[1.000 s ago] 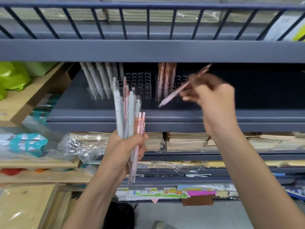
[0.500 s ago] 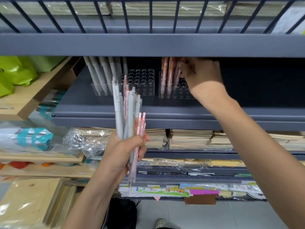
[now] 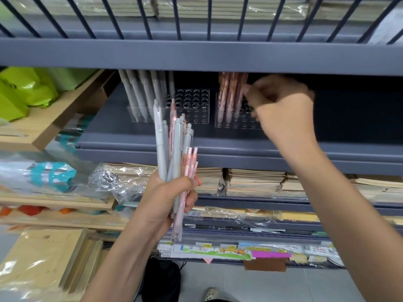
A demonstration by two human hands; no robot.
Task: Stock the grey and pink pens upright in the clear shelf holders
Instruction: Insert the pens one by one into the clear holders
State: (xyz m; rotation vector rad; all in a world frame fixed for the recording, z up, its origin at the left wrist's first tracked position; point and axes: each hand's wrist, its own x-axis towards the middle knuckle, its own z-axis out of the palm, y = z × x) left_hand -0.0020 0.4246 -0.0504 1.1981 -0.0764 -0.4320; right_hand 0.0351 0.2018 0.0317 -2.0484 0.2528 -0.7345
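My left hand [image 3: 165,197] grips a bundle of grey and pink pens [image 3: 174,144], held upright below the shelf edge. On the grey shelf [image 3: 218,147] stand two clear holders. The left holder [image 3: 196,110] has several grey pens [image 3: 139,94] upright in its left rows. The right holder [image 3: 235,125] has a few pink pens [image 3: 227,94] upright. My right hand [image 3: 281,112] is blurred, with its fingers curled and its fingertips at the rightmost pink pen. The blur hides whether it pinches that pen.
The shelf above [image 3: 196,55] hangs low over the holders and hides the pen tops. Stacked notebooks [image 3: 255,179] and plastic-wrapped stock fill the shelves below. Green packets [image 3: 24,90] and wooden shelving [image 3: 43,127] are at the left.
My right hand carried a pink pen into the right holder, stood it among the others, and has dropped slightly lower and nearer. The left hand has held the bundle still.
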